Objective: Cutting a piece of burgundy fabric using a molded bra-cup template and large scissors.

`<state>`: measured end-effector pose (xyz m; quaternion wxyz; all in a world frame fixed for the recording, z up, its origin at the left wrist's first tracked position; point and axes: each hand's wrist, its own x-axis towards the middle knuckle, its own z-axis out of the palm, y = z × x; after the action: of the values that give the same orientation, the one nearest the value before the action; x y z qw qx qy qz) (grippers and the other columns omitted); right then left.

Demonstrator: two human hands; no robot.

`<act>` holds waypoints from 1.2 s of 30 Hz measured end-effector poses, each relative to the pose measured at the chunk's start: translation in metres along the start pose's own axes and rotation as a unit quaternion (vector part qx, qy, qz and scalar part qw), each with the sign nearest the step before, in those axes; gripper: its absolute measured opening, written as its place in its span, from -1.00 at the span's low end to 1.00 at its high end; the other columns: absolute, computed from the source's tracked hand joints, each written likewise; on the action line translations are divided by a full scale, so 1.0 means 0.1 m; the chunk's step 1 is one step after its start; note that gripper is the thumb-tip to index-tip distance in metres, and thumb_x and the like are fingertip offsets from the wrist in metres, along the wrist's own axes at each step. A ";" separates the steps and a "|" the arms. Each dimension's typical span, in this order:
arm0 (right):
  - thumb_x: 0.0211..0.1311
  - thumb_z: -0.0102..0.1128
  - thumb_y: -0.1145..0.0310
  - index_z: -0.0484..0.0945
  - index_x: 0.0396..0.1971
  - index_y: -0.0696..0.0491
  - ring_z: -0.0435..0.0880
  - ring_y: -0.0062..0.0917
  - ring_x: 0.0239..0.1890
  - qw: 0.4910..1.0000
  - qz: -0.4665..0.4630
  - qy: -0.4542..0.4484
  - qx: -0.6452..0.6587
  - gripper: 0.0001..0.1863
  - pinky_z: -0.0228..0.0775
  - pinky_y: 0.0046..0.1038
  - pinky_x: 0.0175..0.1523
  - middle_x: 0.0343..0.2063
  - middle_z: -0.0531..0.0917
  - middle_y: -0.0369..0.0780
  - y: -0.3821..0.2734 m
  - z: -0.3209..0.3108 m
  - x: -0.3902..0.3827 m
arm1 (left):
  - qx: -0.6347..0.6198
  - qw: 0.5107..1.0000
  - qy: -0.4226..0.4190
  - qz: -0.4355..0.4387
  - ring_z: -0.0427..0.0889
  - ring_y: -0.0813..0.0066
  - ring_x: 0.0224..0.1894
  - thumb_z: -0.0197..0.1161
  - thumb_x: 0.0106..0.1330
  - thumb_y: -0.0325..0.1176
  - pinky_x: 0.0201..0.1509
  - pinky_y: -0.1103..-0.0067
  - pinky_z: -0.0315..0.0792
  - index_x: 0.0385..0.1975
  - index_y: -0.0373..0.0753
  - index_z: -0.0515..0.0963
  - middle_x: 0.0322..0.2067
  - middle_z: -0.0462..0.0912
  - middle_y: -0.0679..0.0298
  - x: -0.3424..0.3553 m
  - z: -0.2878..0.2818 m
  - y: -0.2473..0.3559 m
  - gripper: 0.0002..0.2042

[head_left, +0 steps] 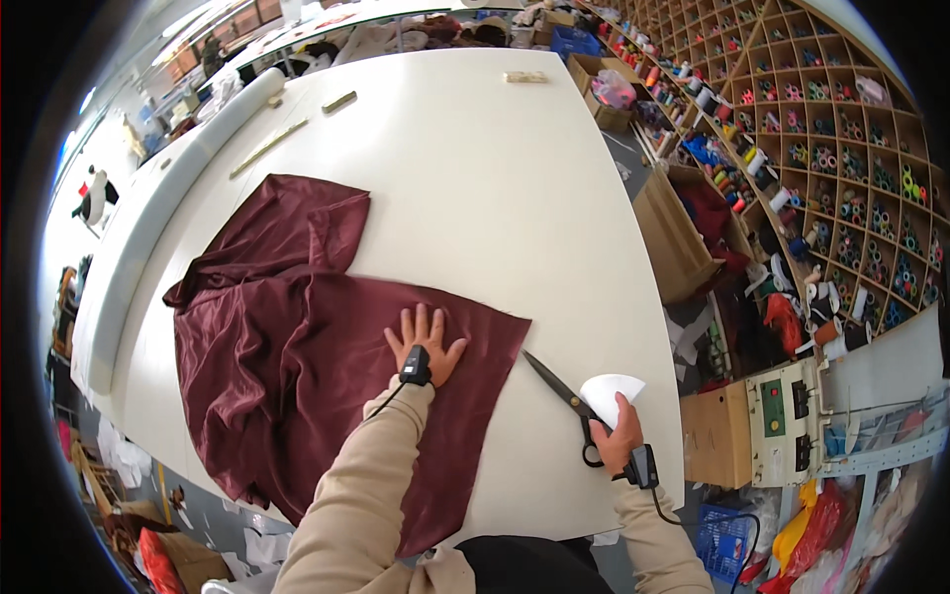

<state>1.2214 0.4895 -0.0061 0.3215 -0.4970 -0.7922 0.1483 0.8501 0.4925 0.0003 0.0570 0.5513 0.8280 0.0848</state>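
The left hand [426,342] lies flat on a dark red cloth [307,346], its fingers spread and palm down near the cloth's right side. The right hand [619,441] is partly curled, with a finger over a white fan-shaped piece [602,395] and the rest beside the handles of black scissors [552,377]; whether it grips either one, I cannot tell. The scissors lie on the white table [495,188], their tip just beside the cloth's right edge. The cloth covers the left and near part of the table, wrinkled on its left side, smoother under the hand, with a bunched section reaching toward the far side. Beyond it are a thin stick [267,148], a small dark block [339,101] and a pale block [524,77]. A long white roll [148,211] runs along the table's left side. To the right stand an open cardboard box [661,233] and wooden shelves [792,102] of coloured spools.
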 end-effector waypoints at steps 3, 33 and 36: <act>-0.01 0.35 0.43 0.25 0.21 0.18 0.50 0.01 -0.01 0.998 0.056 0.042 -0.005 -0.26 0.38 -0.15 0.07 -0.05 0.51 0.08 0.18 -0.10 -0.06 | -0.009 0.999 0.024 0.046 -0.05 -0.06 0.45 0.03 0.25 0.23 0.39 -0.16 -0.26 0.36 -0.14 0.21 0.38 0.10 -0.01 0.13 0.16 0.42 -0.24; 0.21 0.10 0.51 0.21 0.28 0.24 0.47 -0.08 0.16 0.953 -0.187 -0.126 0.204 -0.39 0.33 -0.28 0.22 0.11 0.47 0.07 -0.89 0.00 0.87 | 0.028 0.946 -0.051 -0.320 0.05 -0.11 0.40 0.19 0.19 0.10 0.36 0.10 0.04 0.35 -0.27 0.17 0.37 0.07 -0.10 -3.23 -0.41 -0.55 -0.20; 0.18 0.20 0.39 -0.04 0.40 0.15 0.54 -0.21 0.11 0.846 -0.059 -0.383 0.366 -0.16 0.37 -0.33 0.14 0.06 0.54 0.04 -1.27 0.32 1.01 | 0.007 0.941 -0.032 -0.336 0.04 -0.11 0.40 0.22 0.14 0.12 0.35 0.07 0.02 0.33 -0.26 0.21 0.37 0.07 -0.08 -3.42 -0.36 -0.62 -0.18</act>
<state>1.0826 0.5228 0.0773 0.1589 -0.1997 -0.7684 0.5869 0.9195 0.1511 0.0230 0.1048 0.2439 0.9634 0.0369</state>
